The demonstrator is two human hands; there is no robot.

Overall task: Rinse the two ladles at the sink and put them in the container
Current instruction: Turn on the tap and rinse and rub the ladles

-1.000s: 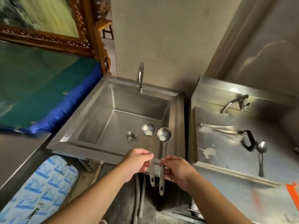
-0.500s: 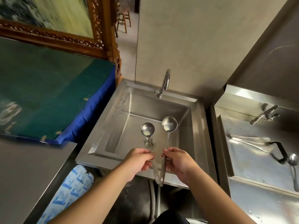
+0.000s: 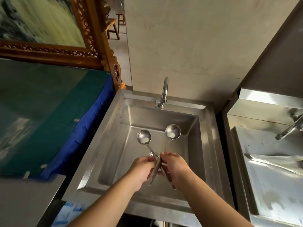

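Two steel ladles are held over the steel sink (image 3: 105, 128), both bowls facing up with a pale residue inside. The left ladle (image 3: 144, 136) and the right ladle (image 3: 173, 131) have handles that cross just above the drain. My left hand (image 3: 141, 171) and my right hand (image 3: 176, 169) are side by side, each closed on a handle where they cross; which handle lies in which hand I cannot tell. The handle ends stick out below the hands. The faucet (image 3: 164, 89) stands at the sink's back rim, with no water running.
A second steel basin (image 3: 268, 185) with its own tap (image 3: 290, 128) adjoins on the right. A green and blue covered surface (image 3: 49, 112) lies to the left, a carved wooden frame (image 3: 98, 46) behind it. The wall rises right behind the faucet.
My view has swung left and centred on the sink. Both hands have moved forward over the basin, and the ladle handles, parallel before, now cross with the bowls spread apart.
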